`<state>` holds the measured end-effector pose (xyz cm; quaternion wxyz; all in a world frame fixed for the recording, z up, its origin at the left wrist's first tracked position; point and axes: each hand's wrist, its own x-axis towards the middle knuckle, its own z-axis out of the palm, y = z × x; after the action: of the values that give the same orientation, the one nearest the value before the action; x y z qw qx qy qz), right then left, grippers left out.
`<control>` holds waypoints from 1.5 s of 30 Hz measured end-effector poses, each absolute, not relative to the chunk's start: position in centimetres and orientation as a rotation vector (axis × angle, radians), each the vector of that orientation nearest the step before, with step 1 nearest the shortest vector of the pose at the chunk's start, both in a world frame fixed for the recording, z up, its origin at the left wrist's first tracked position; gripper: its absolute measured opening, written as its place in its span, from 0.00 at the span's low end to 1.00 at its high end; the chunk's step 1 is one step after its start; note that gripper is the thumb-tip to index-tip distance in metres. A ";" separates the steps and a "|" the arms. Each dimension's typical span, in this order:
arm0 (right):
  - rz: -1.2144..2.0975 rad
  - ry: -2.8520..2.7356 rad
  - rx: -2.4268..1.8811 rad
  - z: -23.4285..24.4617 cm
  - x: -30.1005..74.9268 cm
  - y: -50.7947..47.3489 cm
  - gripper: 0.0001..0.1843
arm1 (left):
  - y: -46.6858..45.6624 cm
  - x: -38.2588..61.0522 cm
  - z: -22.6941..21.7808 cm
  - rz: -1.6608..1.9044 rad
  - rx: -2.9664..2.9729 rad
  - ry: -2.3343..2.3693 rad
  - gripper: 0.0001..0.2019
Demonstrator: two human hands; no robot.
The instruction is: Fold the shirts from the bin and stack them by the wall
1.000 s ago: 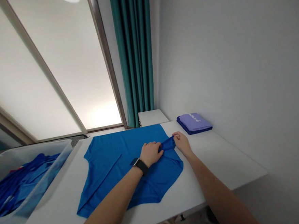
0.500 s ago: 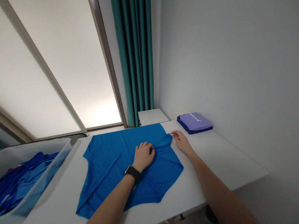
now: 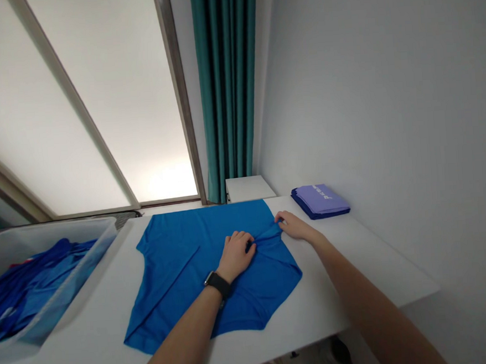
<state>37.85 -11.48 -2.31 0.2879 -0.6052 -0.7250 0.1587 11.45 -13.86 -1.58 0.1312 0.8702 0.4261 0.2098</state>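
Observation:
A blue T-shirt lies spread on the white table, partly folded over along a slanting line on its left part. My left hand, with a black watch on the wrist, rests on the middle of the shirt; its thumb and fingers are closed on a gathered bit of cloth. At the shirt's right edge, my right hand pinches the fabric between thumb and fingers. A raised ridge of cloth runs between both hands. The fingertips of my left hand are partly hidden.
On the left stands a translucent plastic bin holding blue garments. A folded purple garment stack lies at the table's back right, near the wall. Behind are a small white cabinet and a green curtain.
My right hand has closed in on the shirt's right edge, its wrist turned outward and its fingers pinching the cloth. My left hand stays at about the same spot. The view has shifted slightly.

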 end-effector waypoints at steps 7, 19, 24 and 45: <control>0.578 -2.023 -1.515 0.5 37.4 -8.4 0.09 | -13.5 11.6 -1.5 0.744 2.332 1.263 0.08; 0.371 -1.983 -1.500 -2.3 32.5 -7.4 0.18 | -14.7 11.7 -1.0 0.644 2.431 1.417 0.12; 0.303 -1.888 -1.587 -2.7 32.8 -8.5 0.19 | -14.7 11.8 -1.1 0.574 2.489 1.365 0.07; 0.161 -1.933 -1.604 -5.6 34.2 -8.1 0.19 | -13.1 10.4 -1.8 0.711 2.446 1.583 0.06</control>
<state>34.16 -8.11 -5.55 0.3070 -0.6065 -0.7308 0.0610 10.37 -13.08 -1.82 0.0711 0.8136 0.5265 0.2363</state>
